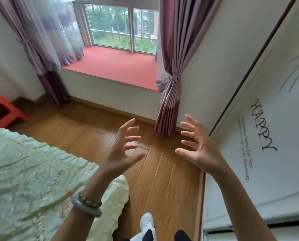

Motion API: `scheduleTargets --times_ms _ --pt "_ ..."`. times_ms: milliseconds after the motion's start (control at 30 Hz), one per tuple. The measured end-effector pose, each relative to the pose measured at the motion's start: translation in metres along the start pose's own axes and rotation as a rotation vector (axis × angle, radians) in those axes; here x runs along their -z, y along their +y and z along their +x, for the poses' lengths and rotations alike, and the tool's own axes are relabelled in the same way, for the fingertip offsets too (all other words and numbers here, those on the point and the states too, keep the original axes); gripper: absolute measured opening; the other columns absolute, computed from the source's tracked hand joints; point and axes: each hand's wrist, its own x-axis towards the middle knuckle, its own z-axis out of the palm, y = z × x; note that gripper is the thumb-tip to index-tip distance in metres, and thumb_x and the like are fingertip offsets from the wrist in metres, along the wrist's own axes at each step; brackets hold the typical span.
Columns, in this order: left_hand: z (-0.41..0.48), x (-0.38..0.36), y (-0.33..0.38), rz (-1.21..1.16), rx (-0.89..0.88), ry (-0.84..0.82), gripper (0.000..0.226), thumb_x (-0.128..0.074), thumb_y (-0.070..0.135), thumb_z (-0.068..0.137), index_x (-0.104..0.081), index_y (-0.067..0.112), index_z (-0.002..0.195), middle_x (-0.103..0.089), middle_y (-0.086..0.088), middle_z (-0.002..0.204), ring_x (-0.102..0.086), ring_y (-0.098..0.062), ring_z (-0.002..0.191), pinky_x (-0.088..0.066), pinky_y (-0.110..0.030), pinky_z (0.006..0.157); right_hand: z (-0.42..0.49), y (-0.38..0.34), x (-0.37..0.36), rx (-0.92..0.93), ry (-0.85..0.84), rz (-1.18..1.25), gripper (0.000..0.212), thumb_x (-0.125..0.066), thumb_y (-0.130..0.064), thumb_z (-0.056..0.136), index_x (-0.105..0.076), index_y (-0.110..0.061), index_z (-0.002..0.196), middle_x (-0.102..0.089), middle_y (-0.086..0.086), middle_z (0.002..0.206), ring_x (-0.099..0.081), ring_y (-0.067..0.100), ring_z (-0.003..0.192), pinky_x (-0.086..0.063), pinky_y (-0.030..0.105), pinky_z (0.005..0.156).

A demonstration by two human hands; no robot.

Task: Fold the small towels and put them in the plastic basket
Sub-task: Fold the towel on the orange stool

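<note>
My left hand [123, 150] is raised in front of me over the wooden floor, palm facing right, fingers spread and curled, holding nothing. Two bracelets sit on its wrist. My right hand [196, 145] is raised beside it, palm facing left, fingers spread, also holding nothing. A gap of bare floor shows between the two hands. No towel and no plastic basket are in view.
A bed with a pale green quilt [32, 171] fills the lower left. A red plastic stool [1, 110] stands at the left wall. A red-topped window seat [117, 66] with purple curtains [173, 66] lies ahead. A white wardrobe door [267, 119] runs along the right.
</note>
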Motion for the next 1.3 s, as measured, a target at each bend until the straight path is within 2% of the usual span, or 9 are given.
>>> scheduleTargets --times_ms 133,267,367,600,733,867,1033,1200,1300 --pt "0.069 0.014 -0.018 0.011 0.000 0.038 0.091 -0.078 0.027 0.068 -0.023 0.036 0.140 -0.045 0.012 0.130 -0.057 -0.003 0.110 -0.052 -0.017 0.082 0.080 0.003 0.006 0.014 -0.034 0.022 0.094 -0.078 -0.009 0.073 -0.021 -0.049 0.137 -0.039 -0.015 0.138 -0.046 0.002 0.122 -0.048 0.021 0.095" --pt "0.118 0.027 -0.035 0.029 0.012 0.075 0.090 -0.077 0.031 0.068 -0.023 0.039 0.139 -0.044 0.016 0.130 -0.057 -0.003 0.110 -0.052 -0.017 0.083 0.144 0.010 0.004 0.036 -0.095 0.026 0.094 -0.077 -0.008 0.073 -0.020 -0.052 0.133 -0.039 -0.017 0.135 -0.046 -0.001 0.120 -0.047 0.014 0.092" --pt "0.149 0.040 -0.051 0.039 0.045 0.113 0.090 -0.075 0.037 0.068 -0.022 0.040 0.139 -0.044 0.015 0.131 -0.057 -0.003 0.111 -0.053 -0.018 0.084 0.194 0.016 -0.002 0.055 -0.153 0.038 0.094 -0.078 -0.008 0.073 -0.021 -0.052 0.134 -0.039 -0.019 0.134 -0.046 -0.001 0.121 -0.047 0.014 0.091" --pt "0.231 0.071 -0.095 0.078 0.159 0.247 0.093 -0.078 0.021 0.069 -0.021 0.035 0.141 -0.045 0.005 0.133 -0.056 -0.001 0.110 -0.051 -0.018 0.086 0.330 0.038 -0.022 0.130 -0.301 0.050 0.091 -0.078 -0.019 0.071 -0.025 -0.046 0.140 -0.041 -0.022 0.135 -0.048 -0.004 0.118 -0.047 0.011 0.087" --pt "0.289 0.089 -0.118 0.077 0.218 0.356 0.095 -0.079 0.008 0.073 -0.021 0.035 0.142 -0.045 0.008 0.133 -0.056 -0.001 0.111 -0.051 -0.019 0.088 0.421 0.043 -0.030 0.187 -0.418 0.070 0.090 -0.077 -0.011 0.074 -0.026 -0.043 0.141 -0.042 -0.018 0.136 -0.049 0.000 0.119 -0.048 0.017 0.092" --pt "0.343 0.106 -0.138 0.099 0.277 0.469 0.096 -0.079 0.005 0.072 -0.021 0.036 0.142 -0.045 0.010 0.133 -0.056 0.000 0.111 -0.051 -0.019 0.088 0.507 0.041 -0.043 0.239 -0.534 0.092 0.089 -0.076 -0.006 0.074 -0.028 -0.042 0.140 -0.043 -0.016 0.136 -0.050 0.001 0.118 -0.048 0.023 0.096" --pt "0.386 0.130 -0.155 0.082 0.331 0.627 0.094 -0.079 0.016 0.066 -0.024 0.043 0.138 -0.046 0.011 0.132 -0.056 -0.003 0.112 -0.050 -0.020 0.088 0.591 0.032 -0.075 0.277 -0.693 0.141 0.086 -0.073 -0.015 0.068 -0.031 -0.043 0.138 -0.046 -0.016 0.135 -0.051 0.003 0.119 -0.045 0.027 0.100" --pt "0.406 0.167 -0.178 0.068 0.411 0.758 0.093 -0.076 0.019 0.065 -0.025 0.042 0.140 -0.045 0.011 0.133 -0.055 -0.004 0.114 -0.049 -0.022 0.092 0.655 0.021 -0.128 0.304 -0.840 0.173 0.086 -0.073 -0.013 0.068 -0.032 -0.040 0.139 -0.047 -0.014 0.135 -0.051 0.002 0.119 -0.044 0.025 0.100" --pt "0.417 0.198 -0.199 0.072 0.431 0.821 0.093 -0.075 0.018 0.065 -0.026 0.041 0.140 -0.045 0.011 0.133 -0.055 -0.004 0.115 -0.049 -0.022 0.092 0.692 0.013 -0.169 0.328 -0.906 0.195 0.087 -0.073 -0.005 0.070 -0.032 -0.040 0.139 -0.047 -0.013 0.136 -0.050 0.002 0.119 -0.044 0.024 0.101"
